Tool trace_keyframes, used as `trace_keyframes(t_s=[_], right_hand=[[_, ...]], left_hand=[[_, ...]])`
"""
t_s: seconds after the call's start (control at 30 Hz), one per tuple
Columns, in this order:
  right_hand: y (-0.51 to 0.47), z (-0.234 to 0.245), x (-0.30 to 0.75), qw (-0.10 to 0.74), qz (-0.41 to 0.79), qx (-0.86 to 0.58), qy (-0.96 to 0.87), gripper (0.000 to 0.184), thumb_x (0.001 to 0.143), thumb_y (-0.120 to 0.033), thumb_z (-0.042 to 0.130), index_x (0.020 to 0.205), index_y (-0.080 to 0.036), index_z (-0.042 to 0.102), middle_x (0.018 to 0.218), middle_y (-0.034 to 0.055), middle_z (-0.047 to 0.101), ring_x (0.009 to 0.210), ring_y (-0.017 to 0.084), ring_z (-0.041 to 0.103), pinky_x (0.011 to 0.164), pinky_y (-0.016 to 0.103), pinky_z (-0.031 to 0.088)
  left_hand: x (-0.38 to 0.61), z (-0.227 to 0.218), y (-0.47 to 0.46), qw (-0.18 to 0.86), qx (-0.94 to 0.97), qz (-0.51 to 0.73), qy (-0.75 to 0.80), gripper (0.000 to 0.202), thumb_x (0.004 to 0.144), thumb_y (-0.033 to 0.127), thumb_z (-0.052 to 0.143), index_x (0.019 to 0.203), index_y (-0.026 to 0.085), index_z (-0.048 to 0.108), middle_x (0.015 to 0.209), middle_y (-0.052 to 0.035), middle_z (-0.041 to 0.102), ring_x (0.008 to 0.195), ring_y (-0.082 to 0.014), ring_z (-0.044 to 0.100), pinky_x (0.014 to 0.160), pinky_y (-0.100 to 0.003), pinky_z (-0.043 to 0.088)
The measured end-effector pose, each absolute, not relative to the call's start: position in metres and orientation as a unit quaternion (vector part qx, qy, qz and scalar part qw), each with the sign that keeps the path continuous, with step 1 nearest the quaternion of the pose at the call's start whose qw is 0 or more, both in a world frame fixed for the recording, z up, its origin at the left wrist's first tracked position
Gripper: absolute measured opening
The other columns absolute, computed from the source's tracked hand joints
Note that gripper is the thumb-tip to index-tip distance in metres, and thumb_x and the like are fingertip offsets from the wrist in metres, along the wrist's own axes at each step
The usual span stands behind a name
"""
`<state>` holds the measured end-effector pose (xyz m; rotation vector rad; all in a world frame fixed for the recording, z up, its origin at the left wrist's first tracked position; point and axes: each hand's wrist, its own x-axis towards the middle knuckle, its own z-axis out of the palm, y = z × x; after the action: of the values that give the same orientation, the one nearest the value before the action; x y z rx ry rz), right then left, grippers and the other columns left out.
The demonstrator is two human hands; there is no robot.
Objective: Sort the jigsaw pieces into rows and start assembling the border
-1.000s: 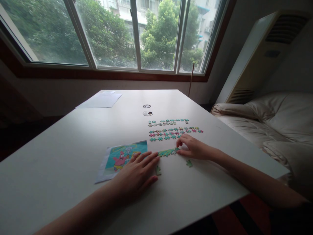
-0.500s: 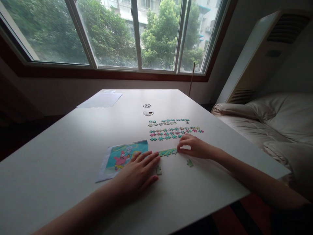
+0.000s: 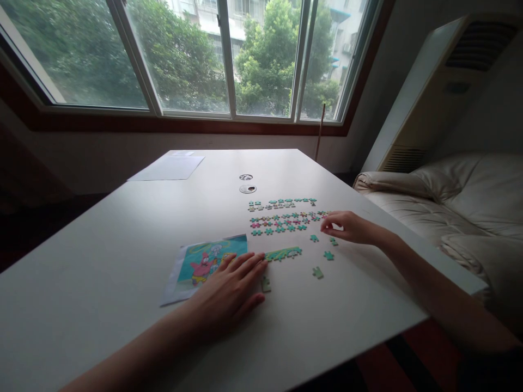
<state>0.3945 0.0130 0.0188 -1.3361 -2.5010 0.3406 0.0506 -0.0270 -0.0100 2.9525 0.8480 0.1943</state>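
My left hand (image 3: 235, 283) lies flat with fingers extended, across the lower right of a printed cartoon picture (image 3: 202, 264). Its fingertips rest at the left end of a joined strip of green jigsaw pieces (image 3: 286, 253). A loose green piece (image 3: 266, 283) lies beside that hand. My right hand (image 3: 351, 227) is held at the right end of the rows of loose puzzle pieces (image 3: 281, 222), thumb and fingertips pinched together. Whatever is between those fingertips is too small to make out. Near it lie a teal piece (image 3: 328, 255), another teal piece (image 3: 314, 238) and a greenish piece (image 3: 317, 272).
The white table (image 3: 102, 256) carries two round inserts (image 3: 247, 189) in its middle and a white sheet (image 3: 167, 167) at the far left. A cream sofa (image 3: 408, 190) stands along the right side, with a tall air conditioner (image 3: 425, 92) behind it.
My right hand has moved right and away from the strip's right end, up to the loose rows. Teal pieces it hid before now show. My left hand has stayed in place.
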Motion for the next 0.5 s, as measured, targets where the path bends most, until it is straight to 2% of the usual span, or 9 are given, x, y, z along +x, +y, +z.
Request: trace_keyframes(t_s=[0.27,0.5], right_hand=[[0.011,0.028,0.419,0.045,0.226,-0.533,-0.814,0.03,0.074,-0.041,0.055,0.09,-0.018,0.063,0.072,0.0023,0.058,0.063,0.013,0.05,0.056,0.023,0.037],[0.011,0.03,0.417,0.006,0.264,-0.522,-0.811,0.034,0.068,-0.042,0.061,0.091,-0.018,0.062,0.072,0.0018,0.056,0.066,0.014,0.049,0.058,0.023,0.038]], left_hand=[[0.05,-0.01,-0.027,0.035,0.959,0.068,0.274,0.048,0.092,0.042,0.032,0.134,0.02,0.03,0.139,-0.0082,0.034,0.125,-0.029,0.031,0.099,-0.047,0.027],[0.05,-0.011,-0.027,0.032,0.959,0.064,0.274,0.048,0.092,0.042,0.031,0.135,0.02,0.03,0.138,-0.0076,0.035,0.124,-0.0298,0.032,0.098,-0.048,0.027]])
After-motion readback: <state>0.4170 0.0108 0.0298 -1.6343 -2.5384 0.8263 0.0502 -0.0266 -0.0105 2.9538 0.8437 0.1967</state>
